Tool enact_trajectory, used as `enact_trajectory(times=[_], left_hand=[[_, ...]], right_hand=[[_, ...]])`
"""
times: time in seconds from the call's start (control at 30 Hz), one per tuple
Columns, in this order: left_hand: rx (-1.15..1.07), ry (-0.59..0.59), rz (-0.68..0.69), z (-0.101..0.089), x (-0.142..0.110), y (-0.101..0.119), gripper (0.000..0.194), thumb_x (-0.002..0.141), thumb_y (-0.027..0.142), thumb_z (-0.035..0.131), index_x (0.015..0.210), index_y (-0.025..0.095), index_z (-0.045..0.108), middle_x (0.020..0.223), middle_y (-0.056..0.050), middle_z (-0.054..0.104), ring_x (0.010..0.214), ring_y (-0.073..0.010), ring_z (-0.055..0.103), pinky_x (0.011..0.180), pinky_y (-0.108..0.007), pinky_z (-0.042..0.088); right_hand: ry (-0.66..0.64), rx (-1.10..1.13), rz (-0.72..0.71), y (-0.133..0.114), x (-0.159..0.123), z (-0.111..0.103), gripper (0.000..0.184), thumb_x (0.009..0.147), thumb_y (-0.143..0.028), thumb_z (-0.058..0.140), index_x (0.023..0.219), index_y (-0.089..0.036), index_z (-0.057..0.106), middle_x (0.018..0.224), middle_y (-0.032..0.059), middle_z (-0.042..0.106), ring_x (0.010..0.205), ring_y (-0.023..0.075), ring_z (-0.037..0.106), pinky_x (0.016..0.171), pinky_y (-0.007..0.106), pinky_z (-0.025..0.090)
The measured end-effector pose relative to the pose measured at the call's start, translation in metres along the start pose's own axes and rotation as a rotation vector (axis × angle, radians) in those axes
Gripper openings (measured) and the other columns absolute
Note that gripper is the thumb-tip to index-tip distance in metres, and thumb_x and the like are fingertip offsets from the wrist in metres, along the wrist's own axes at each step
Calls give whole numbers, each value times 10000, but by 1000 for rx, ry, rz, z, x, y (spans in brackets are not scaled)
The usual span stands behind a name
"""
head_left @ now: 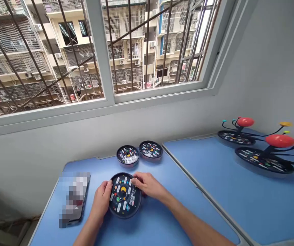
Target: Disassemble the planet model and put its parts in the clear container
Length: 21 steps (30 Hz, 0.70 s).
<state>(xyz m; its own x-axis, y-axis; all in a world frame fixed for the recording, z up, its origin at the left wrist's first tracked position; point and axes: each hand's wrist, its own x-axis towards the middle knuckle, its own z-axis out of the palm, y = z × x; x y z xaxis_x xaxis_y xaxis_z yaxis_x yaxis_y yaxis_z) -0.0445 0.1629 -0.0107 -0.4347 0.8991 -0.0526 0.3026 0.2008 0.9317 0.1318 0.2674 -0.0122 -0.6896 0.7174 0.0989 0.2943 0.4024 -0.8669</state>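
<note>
Right of the phone (pixel 79 201), left hand (pixel 102 198) and right hand (pixel 148 185) pinch the disc (pixel 125 196), apparently positioning it; next calls for steadiness.

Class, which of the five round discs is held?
The nearest disc, in the left hand and right hand; the two discs behind it stand untouched, and two more carry red balls.

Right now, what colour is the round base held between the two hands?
The round base is black with multicoloured print, best seen in the head view.
</note>
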Motion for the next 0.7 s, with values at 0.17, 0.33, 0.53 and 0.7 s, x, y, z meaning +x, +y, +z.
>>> enact_trajectory(times=[0.17, 0.33, 0.53, 0.7], left_hand=[[-176, -34, -27, 5, 0, -3, 476, 689, 650, 454, 659, 177, 505, 603, 1, 541, 613, -164, 496, 541, -245, 390], [-268, -56, -40, 8, 0, 2, 441, 655, 591, 528, 748, 161, 564, 584, 9, 561, 576, -150, 526, 508, -229, 390], [-304, 17, -31, 9, -8, 8, 425, 614, 581, 532, 562, 159, 524, 435, 44, 442, 393, -87, 373, 394, -211, 277], [-249, 145, 3, -4, 14, 37, 420, 723, 560, 470, 602, 160, 512, 412, 78, 365, 349, -68, 333, 358, -198, 240]], right_hand=[[0, 171, 55, 2, 5, 5, 310, 768, -512, 432, 778, -203, 458, 528, -79, 449, 347, 75, 428, 325, 178, 322], [69, 261, 110, 4, 9, 13, 280, 721, -477, 465, 656, -207, 429, 478, -90, 407, 317, 65, 357, 289, 185, 297], [148, 281, 96, 0, 11, 18, 415, 711, -604, 450, 617, -201, 468, 427, -79, 408, 302, 80, 373, 293, 201, 281], [346, 260, 34, 2, 13, 4, 557, 737, -702, 326, 740, -185, 534, 475, -43, 474, 331, 102, 402, 326, 224, 304]])
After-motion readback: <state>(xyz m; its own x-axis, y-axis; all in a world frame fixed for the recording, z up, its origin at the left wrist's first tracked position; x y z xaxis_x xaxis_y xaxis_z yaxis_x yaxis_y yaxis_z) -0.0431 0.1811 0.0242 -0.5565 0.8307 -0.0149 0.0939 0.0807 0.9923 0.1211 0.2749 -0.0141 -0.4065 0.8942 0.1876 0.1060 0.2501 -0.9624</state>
